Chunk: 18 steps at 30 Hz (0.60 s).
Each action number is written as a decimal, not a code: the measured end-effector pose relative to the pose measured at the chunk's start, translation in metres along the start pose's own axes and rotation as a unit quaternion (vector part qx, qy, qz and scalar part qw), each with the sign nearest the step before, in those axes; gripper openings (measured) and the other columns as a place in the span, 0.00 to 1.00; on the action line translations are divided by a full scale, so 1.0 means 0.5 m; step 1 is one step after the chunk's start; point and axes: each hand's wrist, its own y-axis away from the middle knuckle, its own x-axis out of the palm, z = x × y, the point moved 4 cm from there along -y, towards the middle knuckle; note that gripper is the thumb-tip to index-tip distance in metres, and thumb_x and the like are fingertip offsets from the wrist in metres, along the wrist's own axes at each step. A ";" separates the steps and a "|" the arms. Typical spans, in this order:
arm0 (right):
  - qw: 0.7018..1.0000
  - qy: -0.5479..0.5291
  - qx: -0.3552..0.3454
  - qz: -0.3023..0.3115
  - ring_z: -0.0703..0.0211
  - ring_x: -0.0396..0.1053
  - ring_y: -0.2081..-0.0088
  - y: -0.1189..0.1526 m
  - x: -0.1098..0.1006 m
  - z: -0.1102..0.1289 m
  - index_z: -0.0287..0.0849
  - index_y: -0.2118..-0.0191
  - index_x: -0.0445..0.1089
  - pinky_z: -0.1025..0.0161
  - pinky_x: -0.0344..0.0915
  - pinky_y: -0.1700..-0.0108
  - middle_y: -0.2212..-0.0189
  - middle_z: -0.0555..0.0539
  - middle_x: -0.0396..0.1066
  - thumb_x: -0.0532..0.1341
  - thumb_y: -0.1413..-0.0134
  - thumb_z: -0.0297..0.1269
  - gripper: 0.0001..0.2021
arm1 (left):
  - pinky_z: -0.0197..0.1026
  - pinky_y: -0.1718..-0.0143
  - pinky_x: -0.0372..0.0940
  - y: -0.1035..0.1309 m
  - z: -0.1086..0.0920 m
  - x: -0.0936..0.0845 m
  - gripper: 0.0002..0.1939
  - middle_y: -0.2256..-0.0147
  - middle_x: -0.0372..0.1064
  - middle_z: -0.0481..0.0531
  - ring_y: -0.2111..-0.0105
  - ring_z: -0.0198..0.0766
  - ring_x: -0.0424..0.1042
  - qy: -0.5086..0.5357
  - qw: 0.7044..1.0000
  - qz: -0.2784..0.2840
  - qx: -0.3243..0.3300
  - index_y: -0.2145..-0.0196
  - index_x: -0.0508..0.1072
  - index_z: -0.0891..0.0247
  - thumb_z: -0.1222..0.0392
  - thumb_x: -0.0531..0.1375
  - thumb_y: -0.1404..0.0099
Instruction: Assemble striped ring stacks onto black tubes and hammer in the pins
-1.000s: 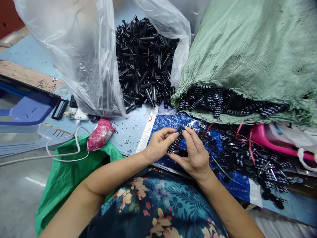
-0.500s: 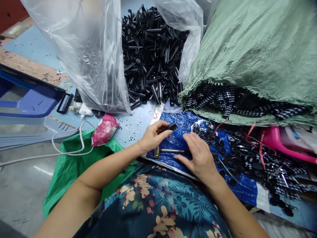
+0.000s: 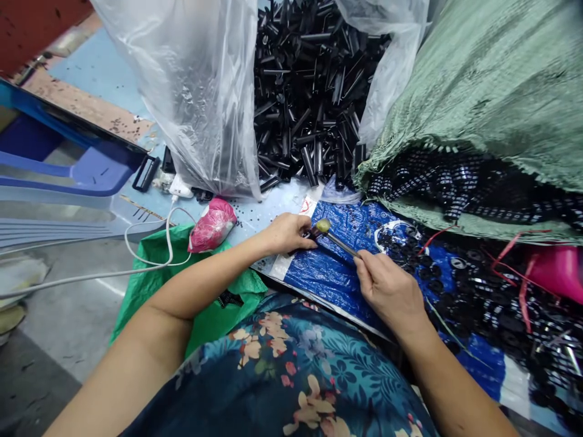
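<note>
My right hand (image 3: pixel 389 288) is closed around the handle of a small hammer (image 3: pixel 341 243) with a thin metal shaft and a yellowish head end. Its head is up against the spot where my left hand (image 3: pixel 291 233) pinches a small black plastic part (image 3: pixel 313 232). Most of that part is hidden by my fingers and the hammer head. Both hands are over a blue plastic sheet (image 3: pixel 328 267) on the work surface.
A clear plastic bag (image 3: pixel 214 103) holds many black plastic parts (image 3: pixel 314 103). A green woven sack (image 3: pixel 492 91) with checkered black pieces lies right, near scattered black discs (image 3: pixel 473 285). Left are a pink bundle (image 3: pixel 212 224), a white cable (image 3: pixel 170 230) and a green bag (image 3: pixel 204 321).
My right hand has gone from open to gripping the hammer, which was lying on the blue sheet and is now raised to the black part. The whole view has shifted rightward.
</note>
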 end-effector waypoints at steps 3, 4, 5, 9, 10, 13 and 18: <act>0.994 -0.085 -0.027 -0.066 0.57 0.74 0.68 -0.004 -0.020 0.017 0.44 0.44 0.69 0.62 0.68 0.64 0.66 0.46 0.77 0.57 0.34 0.32 0.15 | 0.39 0.72 0.47 -0.008 0.001 -0.009 0.15 0.80 0.60 0.42 0.78 0.32 0.56 -0.007 1.000 0.024 0.007 0.75 0.69 0.62 0.55 0.71 0.50; 0.989 -0.112 -0.042 -0.089 0.57 0.74 0.66 -0.003 -0.025 0.025 0.45 0.42 0.67 0.61 0.69 0.62 0.64 0.46 0.77 0.56 0.34 0.31 0.17 | 0.39 0.72 0.47 -0.012 0.001 -0.011 0.15 0.80 0.60 0.42 0.78 0.32 0.55 -0.010 0.999 0.035 0.008 0.76 0.68 0.62 0.55 0.72 0.50; 0.985 -0.129 -0.060 -0.095 0.56 0.75 0.64 -0.003 -0.025 0.034 0.45 0.41 0.67 0.61 0.69 0.61 0.63 0.45 0.78 0.56 0.34 0.32 0.18 | 0.39 0.71 0.47 -0.017 0.000 -0.011 0.16 0.80 0.60 0.42 0.77 0.32 0.55 -0.014 0.999 0.045 0.009 0.77 0.67 0.62 0.55 0.72 0.51; 0.989 -0.079 -0.123 0.023 0.58 0.71 0.72 -0.002 0.014 0.073 0.43 0.48 0.72 0.62 0.66 0.68 0.72 0.47 0.74 0.56 0.33 0.35 0.12 | 0.40 0.71 0.48 -0.034 -0.011 0.000 0.17 0.80 0.59 0.43 0.77 0.33 0.55 -0.052 0.997 0.060 -0.001 0.77 0.66 0.61 0.54 0.72 0.50; 0.987 -0.063 -0.133 0.057 0.59 0.69 0.74 0.000 0.025 0.077 0.42 0.51 0.73 0.62 0.65 0.70 0.74 0.48 0.73 0.57 0.33 0.36 0.11 | 0.40 0.70 0.48 -0.034 -0.016 0.000 0.16 0.80 0.59 0.43 0.77 0.34 0.56 -0.065 0.997 0.051 -0.004 0.77 0.67 0.61 0.56 0.72 0.51; 0.982 -0.092 -0.138 0.089 0.60 0.70 0.72 0.010 0.030 0.070 0.41 0.52 0.74 0.63 0.66 0.67 0.71 0.47 0.74 0.58 0.33 0.36 0.10 | 0.41 0.71 0.50 -0.007 -0.025 -0.034 0.12 0.80 0.59 0.44 0.78 0.35 0.56 -0.076 0.996 0.044 0.002 0.78 0.69 0.61 0.62 0.71 0.52; 0.984 -0.144 -0.096 0.035 0.58 0.74 0.63 0.032 0.002 0.007 0.43 0.52 0.74 0.61 0.70 0.56 0.63 0.46 0.77 0.64 0.37 0.34 0.09 | 0.39 0.78 0.54 0.138 0.020 -0.155 0.12 0.83 0.64 0.45 0.81 0.35 0.59 0.047 0.939 0.330 -0.086 0.77 0.77 0.58 0.52 0.74 0.55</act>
